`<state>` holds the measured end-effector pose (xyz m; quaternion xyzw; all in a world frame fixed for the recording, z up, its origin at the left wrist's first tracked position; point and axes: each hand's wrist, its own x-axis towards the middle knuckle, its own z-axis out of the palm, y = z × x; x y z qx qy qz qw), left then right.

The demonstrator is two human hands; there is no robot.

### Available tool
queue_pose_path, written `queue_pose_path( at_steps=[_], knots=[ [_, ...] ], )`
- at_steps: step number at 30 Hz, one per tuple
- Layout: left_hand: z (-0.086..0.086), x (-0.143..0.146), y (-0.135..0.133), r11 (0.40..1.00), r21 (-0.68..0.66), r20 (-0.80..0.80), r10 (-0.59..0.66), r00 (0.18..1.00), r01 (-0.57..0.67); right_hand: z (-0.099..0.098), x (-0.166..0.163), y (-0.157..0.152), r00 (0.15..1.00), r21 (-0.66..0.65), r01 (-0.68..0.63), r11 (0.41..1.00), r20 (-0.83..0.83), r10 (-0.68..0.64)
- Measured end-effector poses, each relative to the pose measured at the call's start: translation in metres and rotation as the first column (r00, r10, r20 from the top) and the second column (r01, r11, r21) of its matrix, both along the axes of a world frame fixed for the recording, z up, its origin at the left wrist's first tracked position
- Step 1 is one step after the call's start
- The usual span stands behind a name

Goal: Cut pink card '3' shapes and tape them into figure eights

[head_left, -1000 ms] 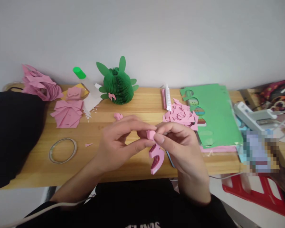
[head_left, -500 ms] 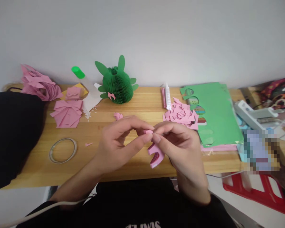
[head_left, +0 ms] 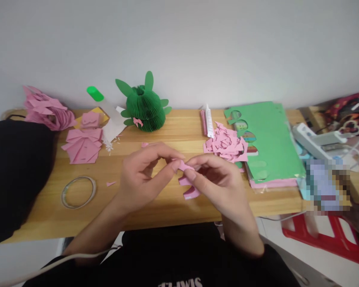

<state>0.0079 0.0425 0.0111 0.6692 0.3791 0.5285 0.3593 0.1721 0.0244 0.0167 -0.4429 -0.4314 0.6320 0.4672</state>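
My left hand pinches one end of a small pink paper piece between thumb and forefinger. The other end is pinched by my right hand, its thumb pressed on the paper. Below the right thumb hangs a curved stack of pink paper, partly hidden; whether it is joined to the small piece I cannot tell. A pink scrap lies behind my left hand, mostly covered. Farther back sits a green honeycomb paper figure with leaf-shaped ears and a pink bow.
Pink offcuts lie by a white glue tube. Green card sheets and a power strip are on the right. A roll of tape, folded pink papers and a black cloth item are on the left.
Both hands have shifted slightly left. The small pink piece now shows more between the fingertips, and the curved stack is turned and more covered by my right hand.
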Motion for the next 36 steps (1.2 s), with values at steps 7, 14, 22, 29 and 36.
queue_pose_path(
  at_steps=[7,14,22,29,36],
  knots=[
    [-0.003,-0.005,0.003,0.995,-0.100,0.016,-0.027,1.000,0.028,0.002,0.001,-0.003,0.953,0.303,0.020,0.953,0.283,-0.110],
    [-0.004,-0.009,0.009,0.997,-0.018,-0.045,-0.072,0.996,0.071,0.000,0.004,0.001,0.869,0.530,-0.059,0.846,0.445,-0.219],
    [0.000,-0.008,0.008,0.992,-0.080,0.033,-0.097,0.995,0.099,-0.003,0.005,0.002,0.861,0.559,-0.103,0.822,0.464,-0.207],
    [-0.001,-0.012,0.017,0.971,-0.234,0.101,-0.035,0.994,0.058,-0.019,0.015,0.006,0.900,0.339,-0.246,0.908,0.427,0.084],
    [-0.017,-0.003,0.027,0.898,-0.417,0.198,-0.063,0.978,0.142,-0.031,0.012,0.006,0.972,0.216,-0.132,0.967,0.221,0.083]
  ],
)
